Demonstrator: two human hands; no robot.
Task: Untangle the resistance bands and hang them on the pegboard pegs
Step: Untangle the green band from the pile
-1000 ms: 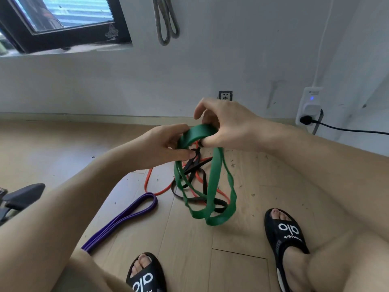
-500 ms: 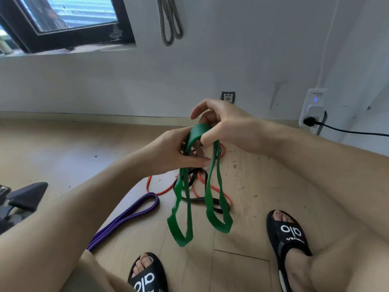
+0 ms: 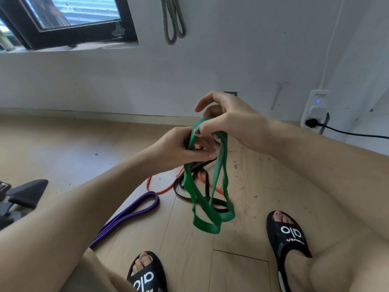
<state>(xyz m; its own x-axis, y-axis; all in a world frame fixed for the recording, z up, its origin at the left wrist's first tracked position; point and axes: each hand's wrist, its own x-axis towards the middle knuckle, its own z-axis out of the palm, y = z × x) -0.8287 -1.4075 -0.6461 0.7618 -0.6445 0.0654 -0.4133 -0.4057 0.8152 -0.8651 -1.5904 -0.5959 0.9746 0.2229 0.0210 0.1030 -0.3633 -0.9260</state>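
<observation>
**Both hands on the green band**

Right hand (image 3: 229,123) pinches the top of the green band (image 3: 202,199), grip closed on it. Left hand (image 3: 179,148) has its grip curled round the same band just below, with black band (image 3: 207,186) strands running through it too. Green loops dangle above the floor (image 3: 63,148); red band (image 3: 162,189) and purple band (image 3: 128,213) lie there, a grey band (image 3: 173,20) hangs on the wall

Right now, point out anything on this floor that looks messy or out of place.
The green band, held up by both hands, is twisted into several loops and hangs over a knot of black band and orange band on the floor. A purple band lies apart. Small dark debris flecks dot the boards.
</observation>
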